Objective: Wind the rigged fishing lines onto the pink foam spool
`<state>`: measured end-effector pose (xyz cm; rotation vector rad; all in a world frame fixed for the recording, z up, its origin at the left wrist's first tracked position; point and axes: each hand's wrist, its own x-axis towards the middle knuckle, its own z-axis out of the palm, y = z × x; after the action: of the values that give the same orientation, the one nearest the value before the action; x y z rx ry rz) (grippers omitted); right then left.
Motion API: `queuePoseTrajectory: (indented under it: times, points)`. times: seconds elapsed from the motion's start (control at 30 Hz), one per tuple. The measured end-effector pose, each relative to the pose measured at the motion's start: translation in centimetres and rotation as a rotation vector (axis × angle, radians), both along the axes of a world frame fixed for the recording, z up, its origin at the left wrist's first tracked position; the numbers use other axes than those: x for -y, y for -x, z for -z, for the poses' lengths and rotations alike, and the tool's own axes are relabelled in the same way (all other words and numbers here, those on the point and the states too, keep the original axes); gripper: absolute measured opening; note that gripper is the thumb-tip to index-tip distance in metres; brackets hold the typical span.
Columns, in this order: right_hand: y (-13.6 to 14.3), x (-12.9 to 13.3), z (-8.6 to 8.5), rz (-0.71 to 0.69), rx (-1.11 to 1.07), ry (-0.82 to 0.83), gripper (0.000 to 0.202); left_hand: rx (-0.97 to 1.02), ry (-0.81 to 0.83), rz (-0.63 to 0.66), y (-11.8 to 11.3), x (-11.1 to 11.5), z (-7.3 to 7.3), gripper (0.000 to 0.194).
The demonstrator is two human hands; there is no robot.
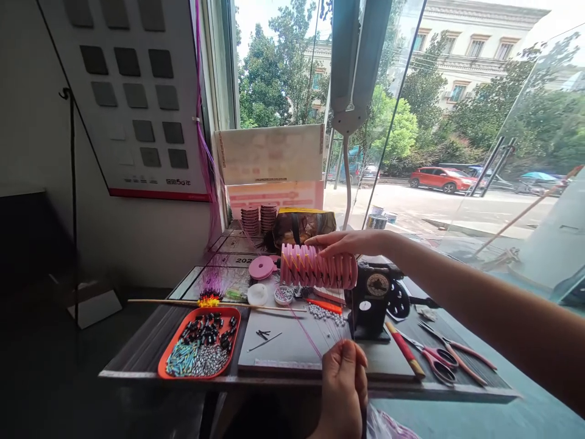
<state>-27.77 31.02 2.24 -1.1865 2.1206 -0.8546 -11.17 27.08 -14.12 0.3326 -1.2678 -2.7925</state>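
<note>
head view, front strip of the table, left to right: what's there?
Orange tray of beads → grey mat → left hand pinching threads → red-handled tool → scissors and pliers. Right hand rests farther back, on the pink ridged spool.

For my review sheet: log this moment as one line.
right hand: on pink spool rack | left hand: pinching threads | red bead tray on table
</note>
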Motion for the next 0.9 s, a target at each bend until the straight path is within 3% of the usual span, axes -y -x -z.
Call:
queuePoseTrajectory:
  times: [0.13,0.37,0.6,0.9]
  points:
    - [0.7,0.0,0.1,-0.007,0.058,-0.026,0.048,0.024,0.021,-0.005,0.0,-0.1,-0.4,0.061]
    - [1.1,-0.1,0.3,0.017,0.216,-0.006,0.055,-0.003,-0.009,-0.019,0.4,-0.3,0.6,0.058]
    - [1.9,-0.1,0.5,0.020,0.214,0.045,0.039,-0.039,-0.034,0.008,0.3,0.2,0.3,0.056]
    - [2.0,-0.1,0.2,-0.024,0.226,0.039,0.041,-0.046,-0.046,0.027,0.4,0.2,0.7,0.055]
